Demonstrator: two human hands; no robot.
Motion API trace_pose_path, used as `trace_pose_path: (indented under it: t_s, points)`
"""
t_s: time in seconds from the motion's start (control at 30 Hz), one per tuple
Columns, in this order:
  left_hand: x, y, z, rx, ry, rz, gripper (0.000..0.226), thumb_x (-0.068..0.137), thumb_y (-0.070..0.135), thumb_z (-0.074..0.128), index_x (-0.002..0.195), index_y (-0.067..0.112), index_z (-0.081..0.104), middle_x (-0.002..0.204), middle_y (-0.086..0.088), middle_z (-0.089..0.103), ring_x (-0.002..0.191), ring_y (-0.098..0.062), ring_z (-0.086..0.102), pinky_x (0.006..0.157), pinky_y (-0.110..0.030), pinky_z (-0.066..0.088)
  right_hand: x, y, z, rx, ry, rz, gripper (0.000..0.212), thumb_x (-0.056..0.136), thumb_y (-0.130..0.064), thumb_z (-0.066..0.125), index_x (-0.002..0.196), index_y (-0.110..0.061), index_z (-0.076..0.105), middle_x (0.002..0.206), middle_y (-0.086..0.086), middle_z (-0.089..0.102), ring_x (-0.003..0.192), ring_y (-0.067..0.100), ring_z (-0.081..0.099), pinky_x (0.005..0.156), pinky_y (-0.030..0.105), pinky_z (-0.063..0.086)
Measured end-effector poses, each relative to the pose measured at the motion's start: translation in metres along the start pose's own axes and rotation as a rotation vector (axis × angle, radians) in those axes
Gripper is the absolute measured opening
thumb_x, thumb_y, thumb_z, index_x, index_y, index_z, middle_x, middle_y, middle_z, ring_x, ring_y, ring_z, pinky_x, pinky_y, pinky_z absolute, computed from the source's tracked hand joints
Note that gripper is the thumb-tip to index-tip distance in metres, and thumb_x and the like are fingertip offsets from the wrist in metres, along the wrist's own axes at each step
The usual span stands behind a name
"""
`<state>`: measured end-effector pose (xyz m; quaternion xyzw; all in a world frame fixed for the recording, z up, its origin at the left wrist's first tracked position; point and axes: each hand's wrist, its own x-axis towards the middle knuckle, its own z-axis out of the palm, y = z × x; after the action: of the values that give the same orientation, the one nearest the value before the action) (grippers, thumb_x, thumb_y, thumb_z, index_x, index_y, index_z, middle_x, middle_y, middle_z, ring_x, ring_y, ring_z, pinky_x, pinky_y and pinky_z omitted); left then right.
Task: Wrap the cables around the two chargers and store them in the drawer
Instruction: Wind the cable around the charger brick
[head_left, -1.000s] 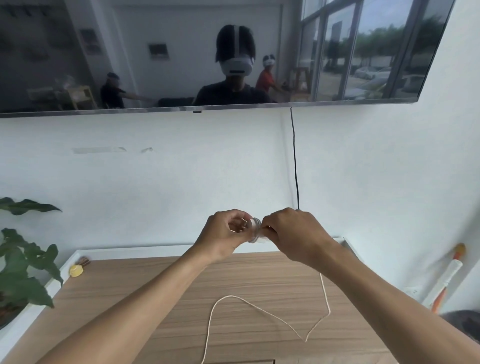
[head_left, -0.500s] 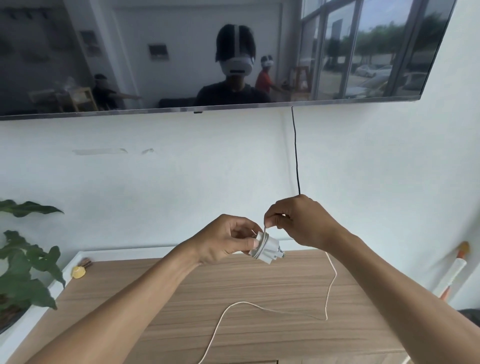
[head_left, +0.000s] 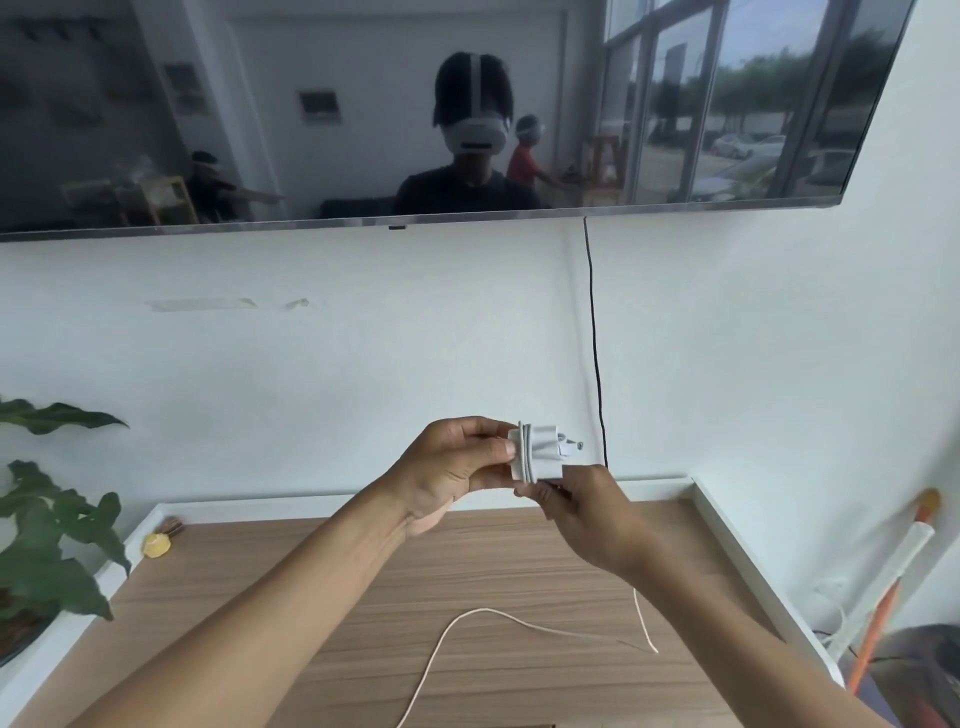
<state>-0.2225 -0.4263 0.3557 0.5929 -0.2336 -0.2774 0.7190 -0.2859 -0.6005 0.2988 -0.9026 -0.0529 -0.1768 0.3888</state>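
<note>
Grip is shared between both hands: a white charger (head_left: 543, 454) is clamped at its left end by the curled thumb and fingers of the left hand (head_left: 457, 467), while the fingers of the right hand (head_left: 587, 512) are drawn into a narrow pinch just beneath it, closed on the thin cream cable (head_left: 519, 623) where it leaves the wraps. The charger is boxy, of matt plastic, held in the air above the back edge of the desk (head_left: 337, 597) with its metal prongs pointed right. A few tight turns of cable are seen around its left part. The slack is hidden behind the right forearm, then laid on the desk in a shallow arch and run off toward the front edge. The desk top is of pale wood grain with a raised white border. A small yellow object (head_left: 156, 545) is set at the back left corner, and broad green plant leaves (head_left: 47, 545) are seen past the left edge. A black cord (head_left: 595, 338) is hung down the white wall from a glossy dark screen (head_left: 363, 104).
</note>
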Motion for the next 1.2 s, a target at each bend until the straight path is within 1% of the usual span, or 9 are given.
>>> trace_pose_path:
  t_s: [0.13, 0.27, 0.4, 0.47, 0.63, 0.87, 0.97, 1.07, 1.2]
  points:
    - [0.005, -0.007, 0.002, -0.001, 0.170, -0.012, 0.014, 0.089, 0.001, 0.062, 0.100, -0.007, 0.064, 0.091, -0.020, 0.068, 0.078, -0.026, 0.068, 0.074, -0.033, 0.061, -0.009, -0.008, 0.008, -0.145, 0.035, -0.055, 0.031, 0.096, -0.029, 0.053, 0.065, -0.030, 0.048, 0.049, -0.013, 0.046, 0.047, 0.010, 0.033, 0.049, 0.027, 0.028]
    - [0.013, -0.013, 0.006, 0.101, 0.299, 0.021, 0.020, 0.086, 0.002, 0.068, 0.103, -0.009, 0.064, 0.096, -0.026, 0.069, 0.084, -0.030, 0.069, 0.075, -0.032, 0.061, -0.015, -0.016, 0.010, -0.312, 0.015, -0.043, 0.034, 0.097, -0.031, 0.045, 0.065, -0.021, 0.041, 0.050, -0.007, 0.038, 0.053, 0.017, 0.038, 0.053, 0.033, 0.033]
    - [0.017, -0.022, 0.001, 0.314, 0.380, 0.079, 0.012, 0.081, 0.006, 0.073, 0.093, 0.006, 0.070, 0.083, -0.010, 0.069, 0.080, -0.029, 0.071, 0.081, -0.036, 0.060, -0.018, -0.022, -0.001, -0.460, -0.019, -0.063, 0.029, 0.099, -0.035, 0.037, 0.087, -0.019, 0.059, 0.080, -0.003, 0.065, 0.076, 0.028, 0.058, 0.061, 0.033, 0.042]
    - [0.017, -0.026, 0.000, 0.393, 0.380, 0.107, 0.012, 0.079, 0.009, 0.075, 0.090, 0.013, 0.071, 0.082, -0.005, 0.070, 0.077, -0.022, 0.071, 0.084, -0.040, 0.059, -0.016, -0.026, -0.009, -0.515, -0.021, -0.071, 0.029, 0.099, -0.037, 0.036, 0.093, -0.022, 0.061, 0.091, -0.003, 0.068, 0.083, 0.028, 0.061, 0.064, 0.033, 0.043]
    - [0.014, -0.030, 0.000, 0.692, 0.376, 0.246, 0.014, 0.078, 0.014, 0.074, 0.089, 0.020, 0.068, 0.078, 0.009, 0.070, 0.073, -0.004, 0.066, 0.070, -0.016, 0.052, -0.010, -0.034, -0.029, -0.561, -0.023, -0.107, 0.027, 0.098, -0.037, 0.040, 0.096, -0.024, 0.063, 0.092, -0.003, 0.068, 0.084, 0.029, 0.061, 0.065, 0.033, 0.044]
    - [0.005, -0.029, -0.001, 0.633, 0.106, 0.209, 0.014, 0.081, 0.004, 0.072, 0.093, 0.011, 0.068, 0.084, 0.003, 0.068, 0.076, -0.004, 0.063, 0.074, -0.014, 0.049, 0.001, -0.036, -0.054, -0.616, -0.072, -0.146, 0.024, 0.098, -0.034, 0.043, 0.096, -0.027, 0.065, 0.093, -0.009, 0.070, 0.085, 0.020, 0.062, 0.066, 0.032, 0.047]
    - [0.002, -0.027, -0.006, 0.600, -0.020, 0.165, 0.019, 0.081, 0.011, 0.072, 0.099, 0.008, 0.068, 0.091, -0.004, 0.070, 0.082, -0.010, 0.064, 0.078, -0.023, 0.052, 0.005, -0.036, -0.058, -0.520, -0.062, -0.108, 0.019, 0.096, -0.029, 0.049, 0.093, -0.030, 0.067, 0.087, -0.016, 0.070, 0.076, 0.009, 0.059, 0.067, 0.030, 0.048]
    - [-0.002, -0.025, -0.006, 0.422, -0.116, 0.068, 0.032, 0.077, 0.015, 0.071, 0.105, 0.000, 0.065, 0.094, -0.013, 0.067, 0.086, -0.020, 0.064, 0.076, -0.032, 0.055, 0.010, -0.027, -0.062, -0.332, -0.065, -0.019, 0.021, 0.093, -0.021, 0.054, 0.085, -0.033, 0.069, 0.071, -0.025, 0.064, 0.063, -0.003, 0.054, 0.062, 0.024, 0.045]
    - [-0.004, -0.020, -0.004, 0.149, -0.138, -0.002, 0.049, 0.070, 0.022, 0.074, 0.108, -0.006, 0.061, 0.098, -0.017, 0.067, 0.090, -0.029, 0.066, 0.076, -0.036, 0.056, 0.009, -0.019, -0.053, -0.014, -0.054, 0.003, 0.025, 0.095, -0.021, 0.055, 0.076, -0.032, 0.068, 0.067, 0.002, 0.066, 0.060, 0.017, 0.054, 0.062, 0.033, 0.048]
